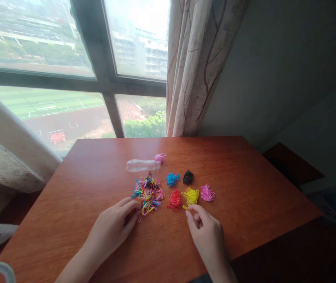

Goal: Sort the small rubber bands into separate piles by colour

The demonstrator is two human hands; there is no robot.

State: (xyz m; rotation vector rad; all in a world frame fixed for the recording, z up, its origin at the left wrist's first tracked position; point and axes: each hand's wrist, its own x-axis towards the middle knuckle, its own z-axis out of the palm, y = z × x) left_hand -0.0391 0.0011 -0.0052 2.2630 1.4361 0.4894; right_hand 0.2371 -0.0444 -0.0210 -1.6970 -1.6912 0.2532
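Note:
A mixed pile of small coloured rubber bands (148,194) lies on the wooden table (97,184). To its right sit sorted little heaps: blue (172,179), black (188,177), red (174,199), yellow (190,196) and pink (207,193). My left hand (115,227) rests palm down with fingers stretched toward the mixed pile's lower left edge, touching it. My right hand (205,229) is pinched just below the yellow heap, fingertips on a yellow band (185,207).
A clear plastic bottle (143,165) with a pink cap (159,158) lies on its side behind the piles. Behind the table are a window and a curtain (197,67). The table's right edge drops to a dark lower surface (291,165).

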